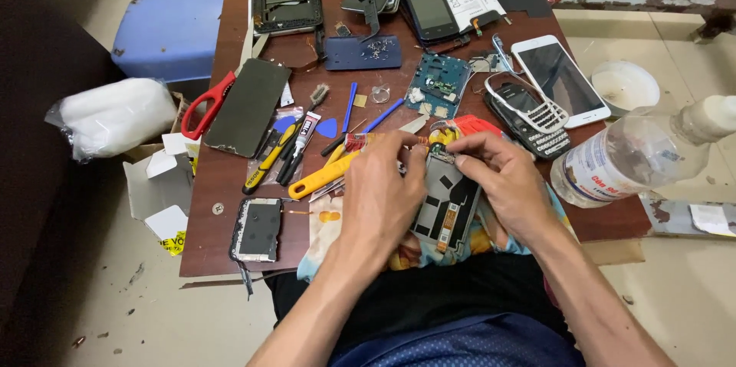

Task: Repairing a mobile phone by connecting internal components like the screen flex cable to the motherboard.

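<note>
A: Which step does this look like?

B: I judge it mid-disassembly. The opened phone chassis [448, 202] lies on a patterned cloth [326, 229] at the near edge of the wooden table [230, 175], right in front of the person. The left hand [381, 190] is closed on the chassis's left edge, pinning it. The right hand [498, 179] pinches at its top end, at about twelve o'clock on the chassis; whether a small part sits between those fingertips, I cannot tell.

A: And the next move?

B: Probably a fine, steady pull or pry at that top corner while the left hand keeps the frame from sliding on the cloth.

A: Materials?

B: The chassis is flat, grey metal with dark rectangular patches, rigid and thin. At ten o'clock from it lies a yellow plastic pry tool [322, 177], smooth and tapered. At two o'clock sits a dark keypad phone [529, 114], and beyond it a glossy white smartphone [560, 79]. At three o'clock a clear plastic bottle [629, 160] lies on its side.
</note>
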